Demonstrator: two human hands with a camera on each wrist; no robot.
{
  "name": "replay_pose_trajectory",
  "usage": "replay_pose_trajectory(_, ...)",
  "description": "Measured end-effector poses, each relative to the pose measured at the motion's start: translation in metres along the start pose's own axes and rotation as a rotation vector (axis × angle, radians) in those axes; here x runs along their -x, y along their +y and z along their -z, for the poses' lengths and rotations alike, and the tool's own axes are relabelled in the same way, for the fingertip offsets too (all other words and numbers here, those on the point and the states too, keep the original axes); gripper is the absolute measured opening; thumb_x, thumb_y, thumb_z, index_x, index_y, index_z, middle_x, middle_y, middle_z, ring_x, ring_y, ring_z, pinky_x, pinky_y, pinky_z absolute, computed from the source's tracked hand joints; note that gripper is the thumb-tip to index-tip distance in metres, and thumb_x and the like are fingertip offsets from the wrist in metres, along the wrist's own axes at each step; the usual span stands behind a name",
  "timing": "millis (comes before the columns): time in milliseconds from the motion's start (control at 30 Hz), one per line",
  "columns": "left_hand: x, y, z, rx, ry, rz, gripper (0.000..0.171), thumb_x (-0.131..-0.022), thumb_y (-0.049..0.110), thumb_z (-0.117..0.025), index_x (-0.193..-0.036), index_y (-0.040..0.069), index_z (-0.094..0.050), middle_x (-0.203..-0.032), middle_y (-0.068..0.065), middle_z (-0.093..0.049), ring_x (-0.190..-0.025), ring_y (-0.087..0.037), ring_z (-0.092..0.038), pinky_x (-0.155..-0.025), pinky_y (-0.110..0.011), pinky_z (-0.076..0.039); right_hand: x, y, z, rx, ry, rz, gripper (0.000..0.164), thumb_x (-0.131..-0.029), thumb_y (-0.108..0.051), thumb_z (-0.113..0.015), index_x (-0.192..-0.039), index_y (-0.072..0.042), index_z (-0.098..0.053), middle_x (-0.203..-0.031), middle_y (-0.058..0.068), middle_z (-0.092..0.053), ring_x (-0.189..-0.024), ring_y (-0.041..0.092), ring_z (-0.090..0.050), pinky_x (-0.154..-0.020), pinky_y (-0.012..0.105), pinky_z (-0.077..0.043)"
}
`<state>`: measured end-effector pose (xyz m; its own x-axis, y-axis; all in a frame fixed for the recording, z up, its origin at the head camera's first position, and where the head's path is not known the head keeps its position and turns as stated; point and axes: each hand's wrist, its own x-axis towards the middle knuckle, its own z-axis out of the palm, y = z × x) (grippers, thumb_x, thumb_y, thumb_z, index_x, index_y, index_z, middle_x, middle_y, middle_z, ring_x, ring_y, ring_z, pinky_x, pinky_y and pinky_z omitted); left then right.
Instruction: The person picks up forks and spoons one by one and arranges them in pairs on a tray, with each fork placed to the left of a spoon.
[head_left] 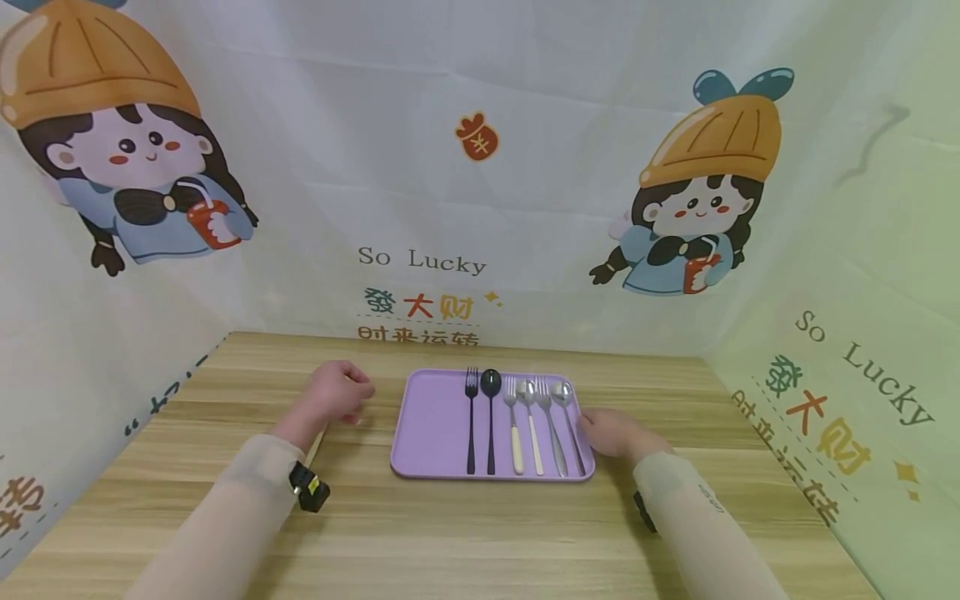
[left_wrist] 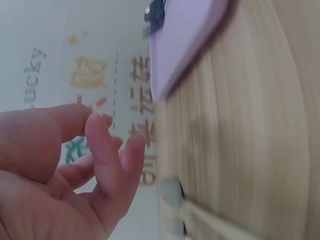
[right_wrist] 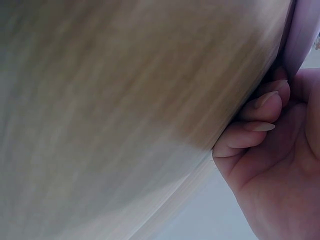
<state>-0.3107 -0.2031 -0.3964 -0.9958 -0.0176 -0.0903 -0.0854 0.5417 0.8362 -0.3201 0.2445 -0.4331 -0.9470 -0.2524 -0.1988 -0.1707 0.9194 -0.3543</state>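
Note:
A lilac tray (head_left: 431, 425) lies on the wooden table. On its right part stand side by side a black fork (head_left: 471, 417), a black spoon (head_left: 491, 417), two forks and two spoons of silver metal, some with cream handles. My right hand (head_left: 611, 432) grips the tray's right rim; in the right wrist view its fingers (right_wrist: 262, 107) are curled at the tray's edge (right_wrist: 302, 35). Left of the tray hovers my left hand (head_left: 341, 392), apart from it. Its fingers (left_wrist: 107, 155) are loosely bent, and nothing shows between them.
Below the left hand lies a pale-handled piece of cutlery (head_left: 316, 448); the left wrist view shows its rounded grey head (left_wrist: 172, 192), blurred, with another grey end (left_wrist: 177, 227) beside it. A printed cloth (head_left: 420, 183) hangs behind the table and along both sides.

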Motion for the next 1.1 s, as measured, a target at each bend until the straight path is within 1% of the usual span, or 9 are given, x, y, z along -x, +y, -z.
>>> replay_pose_trajectory(167,0.004,-0.016,0.019,-0.038,-0.018,0.006,0.02,-0.104,0.009,-0.063,-0.111,-0.009,-0.06,-0.077,-0.004,-0.06,-0.061,-0.012,-0.059,-0.059,-0.027,-0.059,0.0,0.0,0.001,-0.008,-0.005,-0.005,0.057,-0.117,-0.031,-0.031,-0.157,0.004,-0.052,-0.16,0.03,-0.055,-0.152,0.052,-0.048,-0.129,0.064,-0.036)
replay_pose_trajectory(233,0.006,-0.02,0.025,-0.082,-0.018,0.012,0.022,-0.105,0.013,-0.064,-0.106,-0.008,-0.063,-0.071,-0.003,-0.059,-0.057,-0.011,-0.059,-0.058,-0.027,-0.058,0.0,0.001,0.001,-0.012,-0.005,-0.007,0.057,-0.117,-0.031,-0.031,-0.157,0.004,-0.053,-0.159,0.03,-0.055,-0.152,0.052,-0.049,-0.129,0.065,-0.036)
replay_pose_trajectory(267,0.006,-0.023,0.027,-0.105,-0.019,0.02,0.023,-0.106,0.015,-0.064,-0.098,-0.006,-0.064,-0.068,-0.001,-0.058,-0.056,-0.011,-0.059,-0.057,-0.027,-0.056,0.0,0.001,0.0,-0.01,-0.005,-0.007,0.057,-0.117,-0.031,-0.031,-0.157,0.004,-0.053,-0.159,0.03,-0.055,-0.152,0.052,-0.049,-0.129,0.065,-0.036)
replay_pose_trajectory(367,0.005,-0.03,0.032,-0.152,-0.02,0.055,0.037,-0.106,0.023,-0.065,-0.076,0.004,-0.059,-0.058,0.002,-0.054,-0.052,-0.012,-0.055,-0.054,-0.028,-0.048,-0.001,0.002,-0.001,-0.002,-0.005,-0.006,0.057,-0.117,-0.031,-0.031,-0.155,0.004,-0.054,-0.158,0.03,-0.056,-0.151,0.052,-0.05,-0.129,0.065,-0.036)
replay_pose_trajectory(467,0.001,-0.038,0.033,-0.193,-0.016,0.074,0.044,-0.104,0.022,-0.064,-0.065,0.016,-0.046,-0.051,0.005,-0.051,-0.049,-0.012,-0.053,-0.051,-0.027,-0.042,-0.001,0.002,-0.001,0.006,-0.004,-0.004,0.056,-0.117,-0.03,-0.031,-0.154,0.005,-0.055,-0.157,0.031,-0.057,-0.15,0.052,-0.05,-0.128,0.065,-0.037)
replay_pose_trajectory(667,0.004,-0.041,0.029,-0.26,0.015,0.088,0.028,-0.094,0.01,-0.063,-0.069,0.012,-0.051,-0.049,0.006,-0.05,-0.046,-0.01,-0.056,-0.047,-0.021,-0.045,0.0,0.001,0.0,0.006,-0.003,-0.005,0.056,-0.117,-0.03,-0.031,-0.154,0.005,-0.055,-0.157,0.031,-0.057,-0.15,0.052,-0.051,-0.128,0.065,-0.037)
replay_pose_trajectory(867,0.002,-0.042,0.025,-0.333,0.031,0.091,0.024,-0.092,0.009,-0.068,-0.072,0.006,-0.055,-0.048,0.005,-0.049,-0.043,-0.01,-0.055,-0.045,-0.021,-0.044,0.0,0.0,0.0,0.014,-0.005,0.001,0.057,-0.117,-0.031,-0.031,-0.155,0.005,-0.054,-0.158,0.031,-0.056,-0.151,0.052,-0.05,-0.129,0.064,-0.037)
replay_pose_trajectory(933,-0.003,-0.047,0.023,-0.354,0.031,0.095,0.022,-0.091,0.009,-0.07,-0.074,0.003,-0.058,-0.048,0.003,-0.05,-0.043,-0.011,-0.054,-0.044,-0.022,-0.044,-0.001,0.0,0.0,0.016,-0.001,0.007,0.057,-0.117,-0.031,-0.031,-0.155,0.004,-0.055,-0.158,0.03,-0.057,-0.151,0.051,-0.05,-0.129,0.064,-0.037)
replay_pose_trajectory(1100,-0.035,-0.077,0.02,-0.398,0.037,0.092,0.018,-0.088,0.011,-0.073,-0.08,-0.001,-0.063,-0.048,0.0,-0.054,-0.041,-0.013,-0.054,-0.043,-0.028,-0.046,-0.003,0.001,-0.001,0.02,0.017,0.024,0.056,-0.116,-0.03,-0.031,-0.152,0.004,-0.058,-0.156,0.029,-0.06,-0.15,0.051,-0.052,-0.128,0.063,-0.039)
